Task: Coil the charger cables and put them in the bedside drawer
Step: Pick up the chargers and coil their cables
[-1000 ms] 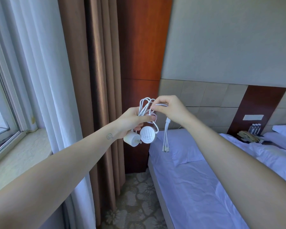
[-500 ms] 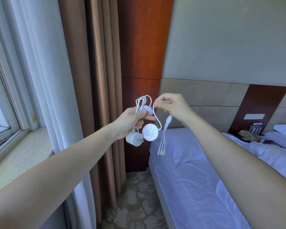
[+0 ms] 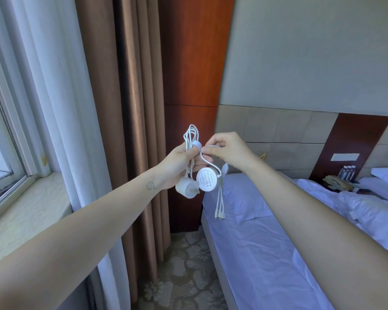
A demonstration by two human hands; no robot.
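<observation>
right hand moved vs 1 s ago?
Barely. The right hand sits at about the same spot against the headboard tiles, pinching the cable; the connector ends now hang lower.

Two hands: left hand (image 3: 177, 166), right hand (image 3: 227, 151). One cable bundle (image 3: 191, 139), one plug (image 3: 186, 188), one round disc (image 3: 208, 179), three connector tips (image 3: 220, 213).

Head camera looks forward, close over outstretched arms.
</observation>
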